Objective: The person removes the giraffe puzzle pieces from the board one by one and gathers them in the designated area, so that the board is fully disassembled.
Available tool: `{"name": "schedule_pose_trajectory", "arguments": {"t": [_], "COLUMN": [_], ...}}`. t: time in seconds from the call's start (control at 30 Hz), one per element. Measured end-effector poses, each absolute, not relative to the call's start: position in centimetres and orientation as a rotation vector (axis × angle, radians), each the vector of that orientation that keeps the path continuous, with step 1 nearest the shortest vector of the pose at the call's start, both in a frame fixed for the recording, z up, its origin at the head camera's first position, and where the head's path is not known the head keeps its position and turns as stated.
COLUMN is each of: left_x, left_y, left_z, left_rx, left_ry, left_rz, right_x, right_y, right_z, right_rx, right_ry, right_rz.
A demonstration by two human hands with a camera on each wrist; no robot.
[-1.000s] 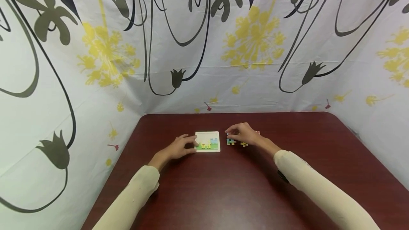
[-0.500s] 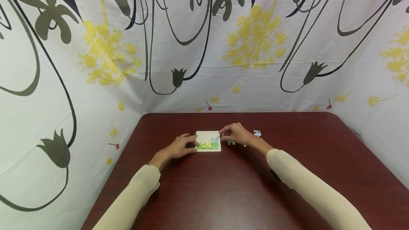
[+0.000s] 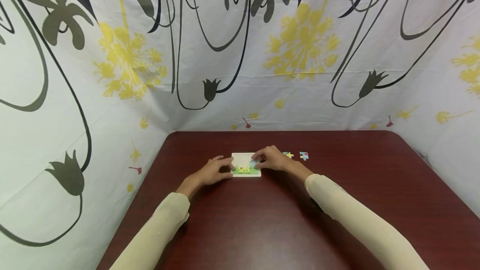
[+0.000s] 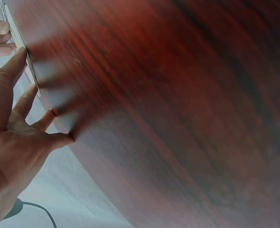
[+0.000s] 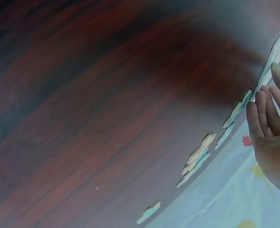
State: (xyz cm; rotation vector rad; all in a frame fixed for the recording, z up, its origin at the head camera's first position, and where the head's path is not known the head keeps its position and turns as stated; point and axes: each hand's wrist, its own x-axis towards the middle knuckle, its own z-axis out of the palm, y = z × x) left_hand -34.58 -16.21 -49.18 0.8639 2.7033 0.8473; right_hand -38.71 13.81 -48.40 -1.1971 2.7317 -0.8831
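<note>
A small white-rimmed puzzle tray (image 3: 241, 160) lies flat on the table, a green strip with yellow figures along its near side and light blue at its right. My left hand (image 3: 214, 171) steadies the tray's left edge; in the left wrist view the thumb and a finger touch the tray's edge (image 4: 31, 71) while other fingers rest on the table. Over the tray's right side, my right hand (image 3: 273, 158) pinches a puzzle piece, mostly hidden by the fingers. In the right wrist view the right hand (image 5: 273, 114) is beside the tray's edge (image 5: 272, 57).
Right of the tray lie loose puzzle pieces, among them a yellow and blue piece (image 3: 288, 154) and a blue one with a red spot (image 3: 304, 156). The right wrist view shows several pieces (image 5: 197, 154) in a row. A patterned cloth (image 3: 232, 66) hangs behind the dark red table (image 3: 240, 220).
My right hand has moved left from the loose pieces to over the tray's right side. My left hand has stayed at the tray's left edge.
</note>
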Motion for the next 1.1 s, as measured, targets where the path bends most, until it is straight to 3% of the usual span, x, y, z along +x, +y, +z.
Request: {"name": "schedule_pose_trajectory", "arguments": {"t": [1.1], "left_x": [-34.60], "left_y": [-16.07], "left_z": [-49.24], "left_rx": [0.836], "left_ry": [2.718], "left_rz": [0.834], "right_x": [-38.15], "right_y": [13.23], "right_z": [-48.14], "right_rx": [-1.204], "right_ry": [2.734], "right_rz": [-0.916]}}
